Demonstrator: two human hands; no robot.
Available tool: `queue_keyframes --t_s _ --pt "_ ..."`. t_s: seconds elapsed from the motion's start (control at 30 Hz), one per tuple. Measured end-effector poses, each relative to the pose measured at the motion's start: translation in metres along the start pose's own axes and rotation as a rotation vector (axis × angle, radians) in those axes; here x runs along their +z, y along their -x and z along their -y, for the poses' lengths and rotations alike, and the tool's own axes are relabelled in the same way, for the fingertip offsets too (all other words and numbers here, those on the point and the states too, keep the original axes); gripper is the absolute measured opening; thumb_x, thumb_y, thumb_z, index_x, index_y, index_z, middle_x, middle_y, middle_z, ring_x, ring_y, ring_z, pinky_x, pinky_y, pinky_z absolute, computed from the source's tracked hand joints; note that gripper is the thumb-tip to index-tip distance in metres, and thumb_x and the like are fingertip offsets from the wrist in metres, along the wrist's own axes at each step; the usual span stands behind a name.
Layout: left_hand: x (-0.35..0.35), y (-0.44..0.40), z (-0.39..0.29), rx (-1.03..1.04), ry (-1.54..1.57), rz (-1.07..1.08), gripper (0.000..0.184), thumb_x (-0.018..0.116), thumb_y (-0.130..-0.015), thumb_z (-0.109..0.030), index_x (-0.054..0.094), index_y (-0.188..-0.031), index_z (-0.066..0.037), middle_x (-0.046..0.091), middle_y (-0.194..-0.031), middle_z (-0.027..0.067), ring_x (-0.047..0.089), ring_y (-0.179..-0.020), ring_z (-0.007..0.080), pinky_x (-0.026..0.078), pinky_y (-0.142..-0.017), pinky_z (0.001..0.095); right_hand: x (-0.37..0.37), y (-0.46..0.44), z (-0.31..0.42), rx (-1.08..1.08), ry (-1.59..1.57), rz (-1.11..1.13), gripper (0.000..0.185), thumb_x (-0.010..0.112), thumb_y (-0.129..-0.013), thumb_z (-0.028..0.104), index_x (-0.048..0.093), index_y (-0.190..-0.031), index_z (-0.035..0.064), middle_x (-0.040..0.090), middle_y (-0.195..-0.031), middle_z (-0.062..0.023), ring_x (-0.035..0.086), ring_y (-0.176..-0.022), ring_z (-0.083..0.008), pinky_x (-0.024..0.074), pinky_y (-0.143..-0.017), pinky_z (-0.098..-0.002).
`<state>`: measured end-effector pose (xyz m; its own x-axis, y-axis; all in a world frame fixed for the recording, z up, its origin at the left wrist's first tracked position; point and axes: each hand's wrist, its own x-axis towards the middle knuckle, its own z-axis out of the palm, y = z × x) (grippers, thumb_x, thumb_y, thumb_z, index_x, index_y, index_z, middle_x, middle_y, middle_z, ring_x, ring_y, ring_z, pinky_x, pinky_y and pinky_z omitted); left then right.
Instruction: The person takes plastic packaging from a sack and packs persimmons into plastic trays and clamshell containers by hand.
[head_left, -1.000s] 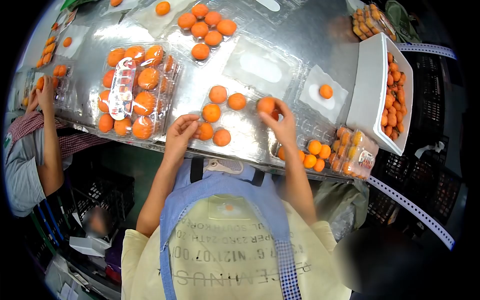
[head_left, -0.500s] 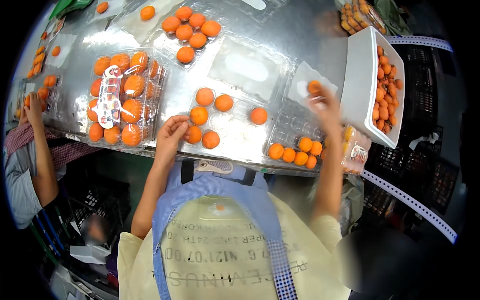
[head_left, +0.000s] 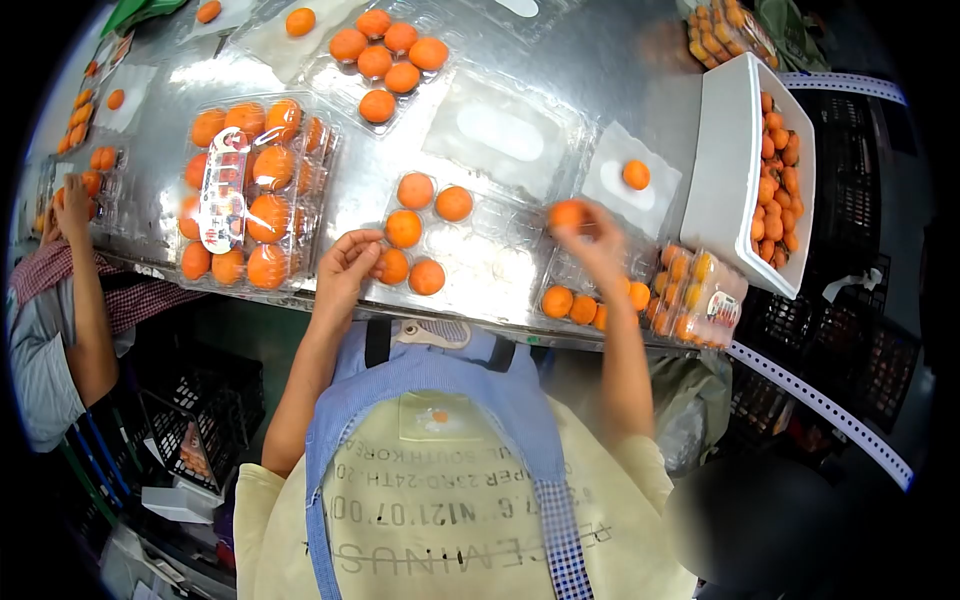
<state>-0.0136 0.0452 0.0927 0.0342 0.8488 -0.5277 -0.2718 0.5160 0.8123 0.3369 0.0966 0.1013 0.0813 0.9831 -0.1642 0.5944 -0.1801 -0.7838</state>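
Orange (head_left: 567,214) sits pinched in the right hand (head_left: 598,245), near the clear tray (head_left: 475,243) between both hands. Left hand (head_left: 343,268) curls loosely beside another orange (head_left: 394,267); contact unclear. Fruit looks light, firm, smooth, probably easily bruised: best held gently around its sides.

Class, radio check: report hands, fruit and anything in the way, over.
Right hand gripping orange fruit. Left hand at left edge of open tray. Five other fruits in tray. No obstruction visible.
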Motion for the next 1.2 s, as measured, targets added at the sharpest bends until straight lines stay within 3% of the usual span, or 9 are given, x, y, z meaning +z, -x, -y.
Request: queue_keyframes --t_s 0.1,0.2,0.3,0.43,0.57,0.67,0.87,1.07,1.2 --pt "0.002 0.001 -0.001 0.003 -0.036 -0.008 0.021 0.057 -0.089 -0.014 0.058 -0.107 -0.005 0.061 -0.087 0.0006 0.056 -0.077 0.0069 0.045 -0.07 0.0209 -0.101 -0.041 -0.021 0.014 -0.572 -0.388 0.044 0.058 -0.088 0.032 0.054 -0.115 -0.0024 0.059 -0.108 -0.0093 0.057 -0.093 -0.0156 0.044 -0.089 -0.027" --pt "-0.004 -0.008 0.015 0.177 -0.338 -0.059 0.024 0.057 -0.088 -0.014 0.057 -0.109 -0.003 0.06 -0.093 0.0021 0.055 -0.083 0.0075 0.045 -0.072 0.0209 -0.169 -0.047 0.021 -0.182 -1.25 -0.57 0.052 0.057 -0.089 0.025 0.039 -0.129 -0.0042 0.057 -0.115 -0.0121 0.056 -0.098 -0.0168 0.0477 -0.087 -0.0276" --pt "-0.008 -0.016 0.028 0.305 -0.43 -0.141 0.029 0.059 -0.086 -0.013 0.056 -0.112 -0.001 0.058 -0.102 0.0071 0.054 -0.085 0.0114 0.045 -0.075 0.0237 -0.137 -0.047 0.031 -0.117 -0.78 -0.429 0.056 0.059 -0.088 0.031 0.042 -0.127 -0.005 0.058 -0.112 -0.0131 0.055 -0.099 -0.0146 0.0484 -0.08 -0.0261" --pt "-0.004 -0.019 0.032 0.176 -0.379 -0.094 0.035 0.057 -0.088 -0.019 0.052 -0.118 -0.001 0.056 -0.107 0.0105 0.053 -0.09 0.0141 0.045 -0.079 0.0261 -0.012 -0.03 0.053 0.05 -0.264 0.04 0.034 0.067 -0.079 0.017 0.061 -0.11 0.0042 0.064 -0.095 -0.0044 0.06 -0.081 -0.0128 0.0485 -0.073 -0.0259" --pt "-0.001 -0.017 0.039 0.146 -0.338 -0.025 0.039 0.055 -0.089 -0.026 0.05 -0.12 -0.002 0.057 -0.106 0.0123 0.054 -0.094 0.0167 0.044 -0.083 0.0287 0.065 -0.017 0.075 -0.261 0.197 0.317 0.044 0.072 -0.072 0.019 0.058 -0.112 0.0065 0.061 -0.102 -0.0088 0.06 -0.089 -0.0227 0.0484 -0.076 -0.0339" --pt "0.005 -0.013 0.04 0.099 -0.314 0.017 0.04 0.056 -0.089 -0.026 0.049 -0.121 -0.002 0.057 -0.105 0.0124 0.054 -0.094 0.0173 0.044 -0.083 0.0294 0.088 -0.016 0.082 -0.519 0.457 0.218 0.044 0.073 -0.067 0.018 0.058 -0.107 0.0075 0.058 -0.098 -0.0086 0.057 -0.09 -0.0274 0.0469 -0.076 -0.0383" --pt "0.002 -0.016 0.043 0.116 -0.361 0.041 0.039 0.058 -0.086 -0.021 0.049 -0.12 -0.003 0.056 -0.109 0.0117 0.055 -0.093 0.018 0.046 -0.081 0.0304 0.095 -0.018 0.077 -0.615 0.563 0.172 0.038 0.071 -0.064 0.015 0.06 -0.099 0.0086 0.057 -0.091 -0.0068 0.055 -0.087 -0.0262 0.0468 -0.073 -0.0382" --pt "0.007 -0.01 0.025 0.225 -0.421 -0.03 0.037 0.059 -0.085 -0.015 0.05 -0.118 -0.003 0.056 -0.112 0.0112 0.054 -0.091 0.0174 0.047 -0.078 0.0295 0.09 -0.018 0.068 -0.314 0.246 0.211 0.038 0.072 -0.065 0.02 0.06 -0.099 0.0078 0.058 -0.094 -0.0077 0.057 -0.086 -0.0267 0.0474 -0.07 -0.0375" --pt "0.006 -0.01 0.023 0.198 -0.392 -0.016 0.035 0.059 -0.084 -0.013 0.051 -0.117 -0.003 0.056 -0.112 0.0108 0.055 -0.091 0.0175 0.048 -0.078 0.0292 0.085 -0.016 0.073 -0.337 0.296 0.213 0.038 0.071 -0.067 0.021 0.06 -0.101 0.0083 0.06 -0.094 -0.0081 0.059 -0.085 -0.0258 0.0479 -0.071 -0.0364"
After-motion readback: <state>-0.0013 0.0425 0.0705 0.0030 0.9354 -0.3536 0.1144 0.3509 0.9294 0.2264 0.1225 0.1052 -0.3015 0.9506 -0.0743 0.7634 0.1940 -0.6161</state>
